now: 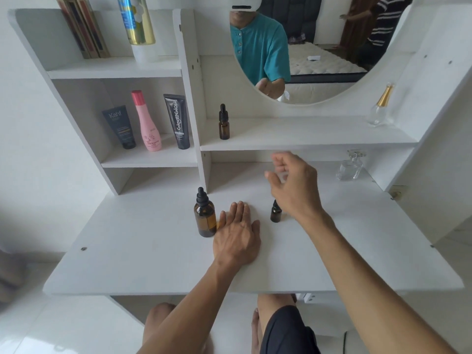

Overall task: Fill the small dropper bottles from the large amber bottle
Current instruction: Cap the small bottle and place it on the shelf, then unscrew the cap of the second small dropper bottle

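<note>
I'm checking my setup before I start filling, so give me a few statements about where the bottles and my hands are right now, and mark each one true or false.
1. The large amber bottle stands upright on the tabletop with its dropper cap on. True.
2. The left hand grips the large amber bottle. False: it lies flat on the tabletop beside the bottle.
3. A small dropper bottle stands on the shelf under the mirror. True.
4. The right hand holds a dropper bottle. False: it hangs in the air, holding nothing.
5. Another small bottle lies on its side on the tabletop. False: it stands upright, partly behind the right hand.
</note>
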